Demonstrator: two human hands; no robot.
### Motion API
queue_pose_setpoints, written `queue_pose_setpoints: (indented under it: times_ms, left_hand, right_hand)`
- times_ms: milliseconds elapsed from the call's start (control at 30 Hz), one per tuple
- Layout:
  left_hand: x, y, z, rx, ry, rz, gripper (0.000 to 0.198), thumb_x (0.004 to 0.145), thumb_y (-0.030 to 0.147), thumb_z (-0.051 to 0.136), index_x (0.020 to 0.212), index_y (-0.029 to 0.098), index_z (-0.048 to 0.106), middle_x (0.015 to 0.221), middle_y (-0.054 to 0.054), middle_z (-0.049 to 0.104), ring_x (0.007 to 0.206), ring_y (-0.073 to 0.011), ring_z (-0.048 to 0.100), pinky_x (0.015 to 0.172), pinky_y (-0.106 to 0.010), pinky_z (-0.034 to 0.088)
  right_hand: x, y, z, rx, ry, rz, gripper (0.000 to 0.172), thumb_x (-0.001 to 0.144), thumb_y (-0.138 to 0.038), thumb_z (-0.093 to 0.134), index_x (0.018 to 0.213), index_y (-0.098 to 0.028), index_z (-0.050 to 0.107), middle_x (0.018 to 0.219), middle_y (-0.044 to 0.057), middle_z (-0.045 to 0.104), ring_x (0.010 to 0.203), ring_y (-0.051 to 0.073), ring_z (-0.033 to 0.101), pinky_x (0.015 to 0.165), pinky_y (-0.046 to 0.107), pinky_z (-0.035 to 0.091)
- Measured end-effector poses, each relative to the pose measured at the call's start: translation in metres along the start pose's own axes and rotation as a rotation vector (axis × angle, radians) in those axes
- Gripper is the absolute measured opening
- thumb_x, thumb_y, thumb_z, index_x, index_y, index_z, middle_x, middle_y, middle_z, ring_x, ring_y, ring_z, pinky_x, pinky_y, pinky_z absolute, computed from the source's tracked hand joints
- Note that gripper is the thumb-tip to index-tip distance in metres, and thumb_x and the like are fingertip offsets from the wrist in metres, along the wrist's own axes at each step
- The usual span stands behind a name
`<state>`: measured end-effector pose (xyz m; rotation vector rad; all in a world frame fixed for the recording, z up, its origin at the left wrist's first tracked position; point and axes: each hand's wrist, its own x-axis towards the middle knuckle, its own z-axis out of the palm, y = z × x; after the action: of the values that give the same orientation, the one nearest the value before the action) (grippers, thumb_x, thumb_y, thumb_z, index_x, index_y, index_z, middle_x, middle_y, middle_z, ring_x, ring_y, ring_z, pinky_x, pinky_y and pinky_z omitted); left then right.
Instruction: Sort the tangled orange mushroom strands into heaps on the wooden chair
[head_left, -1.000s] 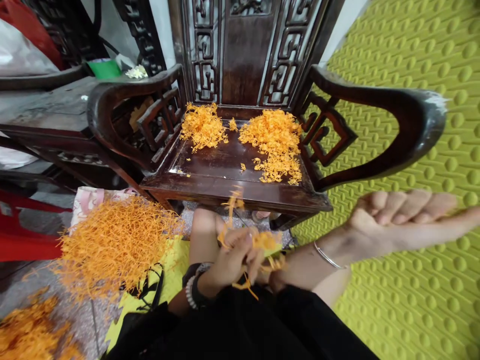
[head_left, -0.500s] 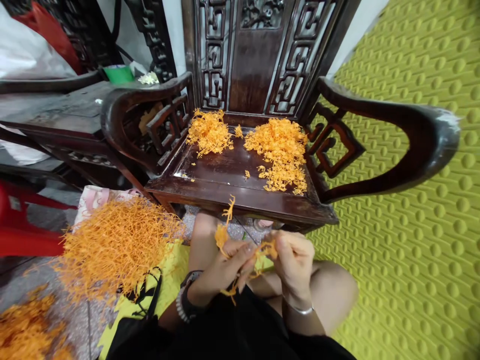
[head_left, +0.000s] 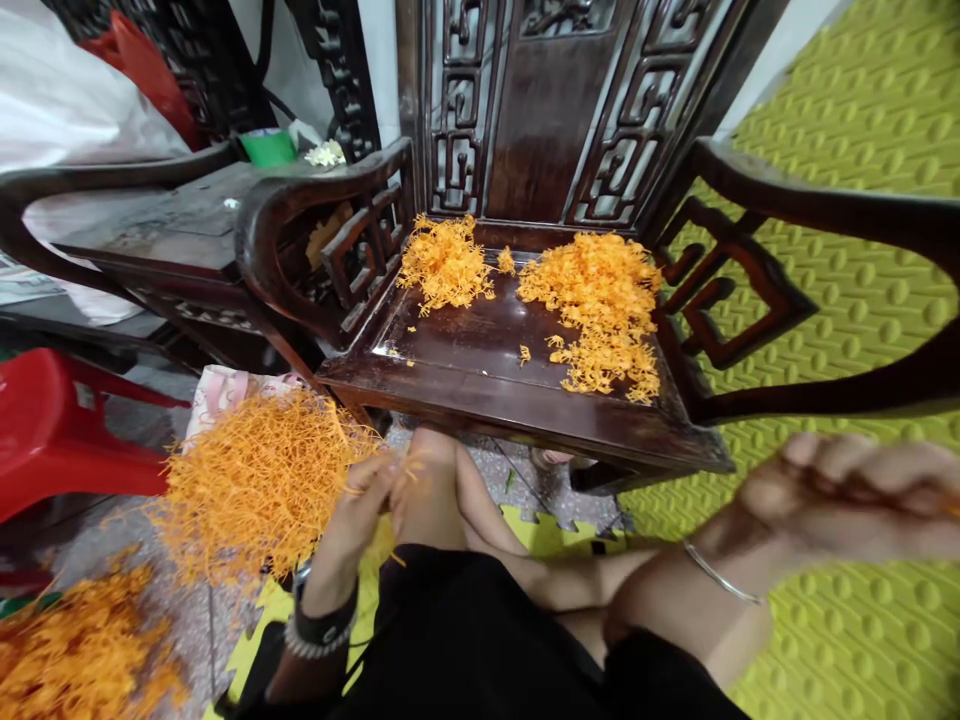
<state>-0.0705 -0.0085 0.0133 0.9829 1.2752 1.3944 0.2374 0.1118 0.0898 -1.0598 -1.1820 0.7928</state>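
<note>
My left hand [head_left: 358,512] reaches down to the left, past my knee. Its fingers are pinched together on a few orange strands at the edge of a big loose heap of orange strands [head_left: 255,480] on the floor. My right hand [head_left: 847,488] is flung out to the right over the green mat [head_left: 862,640]; it is blurred, its fingers look curled, and what they hold is unclear. Ahead, the dark carved wooden chair [head_left: 480,345] carries a small pile of short orange pieces [head_left: 446,262] at the seat's back left and a larger pile [head_left: 600,300] at its right.
A red plastic stool [head_left: 52,420] stands at the left. Another orange heap [head_left: 75,650] lies at the bottom left. Behind the chair's left arm, a dark side table [head_left: 172,220] holds a green cup [head_left: 268,146]. My knees and black clothing fill the lower middle.
Both hands were together in my lap, pulling at a tuft of strands. Now the left has dropped to the floor heap and the right has swung out to the right.
</note>
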Motion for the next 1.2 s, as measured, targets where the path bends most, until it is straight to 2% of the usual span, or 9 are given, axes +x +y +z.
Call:
queue_pose_setpoints:
  times_ms: [200, 333, 433, 533, 667, 833, 967, 1067, 1200]
  left_hand:
    - [0.021, -0.009, -0.129, 0.734, 0.314, -0.113, 0.035, 0.081, 0.048, 0.051, 0.066, 0.02, 0.066, 0.097, -0.008, 0.074, 0.112, -0.0284, 0.059, 0.096, -0.037, 0.044]
    - [0.039, -0.014, -0.188, 1.193, 0.39, -0.463, 0.037, 0.08, 0.04, 0.041, 0.061, 0.02, 0.066, 0.089, -0.013, 0.074, 0.107, -0.0361, 0.061, 0.091, -0.044, 0.046]
    - [0.048, -0.006, -0.204, 1.24, 0.393, -0.556, 0.043, 0.079, 0.046, 0.042, 0.053, 0.019, 0.063, 0.075, -0.018, 0.071, 0.09, -0.039, 0.065, 0.08, -0.045, 0.048]
    - [0.048, 0.009, -0.202, 1.268, 0.371, -0.573, 0.053, 0.081, 0.056, 0.038, 0.062, 0.016, 0.068, 0.074, -0.018, 0.07, 0.083, -0.0371, 0.066, 0.073, -0.042, 0.048]
    - [0.029, 0.028, -0.185, 1.147, 0.264, -0.359, 0.05, 0.084, 0.057, 0.039, 0.071, 0.018, 0.067, 0.078, -0.009, 0.072, 0.076, -0.0266, 0.065, 0.069, -0.033, 0.047]
    - [-0.017, 0.047, -0.162, 0.95, 0.326, -0.131, 0.034, 0.079, 0.053, 0.055, 0.073, 0.02, 0.062, 0.067, 0.0, 0.062, 0.067, -0.0192, 0.056, 0.065, -0.028, 0.044]
    - [-0.037, 0.052, -0.134, 0.575, 0.444, -0.089, 0.037, 0.08, 0.055, 0.059, 0.08, 0.018, 0.066, 0.074, -0.002, 0.062, 0.07, -0.0171, 0.054, 0.065, -0.026, 0.044]
    - [-0.03, 0.044, -0.103, 0.306, 0.29, -0.106, 0.041, 0.078, 0.056, 0.064, 0.077, 0.015, 0.068, 0.064, -0.001, 0.055, 0.055, -0.0109, 0.041, 0.053, -0.023, 0.035]
    - [-0.006, 0.024, -0.055, -0.183, 0.105, -0.066, 0.031, 0.074, 0.043, 0.073, 0.079, 0.013, 0.067, 0.049, 0.007, 0.035, 0.047, -0.0064, 0.029, 0.048, -0.02, 0.028]
  right_hand:
    - [0.054, 0.063, -0.014, -0.608, 0.058, -0.148, 0.014, 0.083, -0.032, 0.059, 0.076, -0.02, 0.054, 0.066, 0.002, 0.054, 0.059, 0.013, 0.045, 0.061, 0.029, 0.035]
    - [0.08, 0.091, -0.009, -1.224, -0.019, -0.075, 0.029, 0.071, -0.023, 0.066, 0.097, -0.012, 0.058, 0.099, 0.02, 0.061, 0.094, 0.029, 0.051, 0.086, 0.046, 0.036]
    - [0.084, 0.095, 0.005, -1.249, -0.067, -0.264, 0.036, 0.078, -0.025, 0.058, 0.111, -0.012, 0.058, 0.114, 0.022, 0.059, 0.105, 0.031, 0.047, 0.096, 0.05, 0.032]
    - [0.086, 0.102, 0.022, -1.197, -0.157, -0.464, 0.024, 0.08, -0.013, 0.049, 0.097, -0.018, 0.065, 0.099, 0.014, 0.064, 0.097, 0.025, 0.049, 0.105, 0.051, 0.023]
    - [0.101, 0.123, 0.028, -1.261, -0.161, -0.323, 0.013, 0.073, -0.008, 0.054, 0.067, -0.014, 0.063, 0.082, 0.015, 0.061, 0.096, 0.028, 0.049, 0.103, 0.065, 0.015]
    - [0.095, 0.129, 0.032, -1.147, -0.171, -0.479, 0.019, 0.079, -0.018, 0.054, 0.089, -0.011, 0.069, 0.125, 0.025, 0.056, 0.124, 0.037, 0.043, 0.108, 0.067, 0.007]
    - [0.066, 0.117, 0.068, -0.967, -0.655, -0.811, 0.042, 0.086, -0.016, 0.039, 0.124, -0.014, 0.059, 0.141, 0.014, 0.049, 0.134, 0.025, 0.041, 0.116, 0.049, 0.021]
    - [0.056, 0.123, 0.085, -1.073, -0.944, -0.79, 0.044, 0.093, -0.024, 0.035, 0.132, -0.013, 0.054, 0.144, 0.012, 0.046, 0.136, 0.026, 0.039, 0.117, 0.052, 0.019]
    - [0.062, 0.137, 0.069, -1.307, -0.699, -0.582, 0.045, 0.093, -0.034, 0.04, 0.122, -0.005, 0.06, 0.132, 0.02, 0.056, 0.13, 0.034, 0.046, 0.114, 0.065, 0.007]
